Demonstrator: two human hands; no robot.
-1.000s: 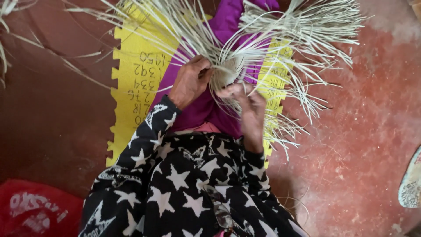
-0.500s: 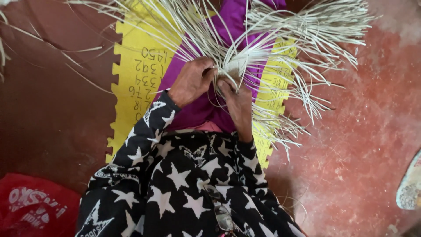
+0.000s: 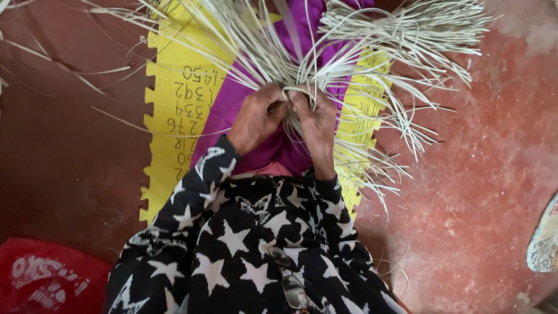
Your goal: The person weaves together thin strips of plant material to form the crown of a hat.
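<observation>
The left hand [image 3: 256,119] and right hand [image 3: 317,125] are closed on the woven centre of a bundle of pale reed strips [image 3: 302,93], held over the purple cloth [image 3: 232,110] on the yellow foam mat [image 3: 174,104]. Compared with a second ago, the hands have been drawn closer together, fingertips meeting at the knot; tightening of the weave is judged under way. Loose strips fan outward as before. The red floor [image 3: 476,174] is unchanged.

Left hand [image 3: 256,119] and right hand [image 3: 317,125] meet, fingers curled, forearms angled inward.
</observation>
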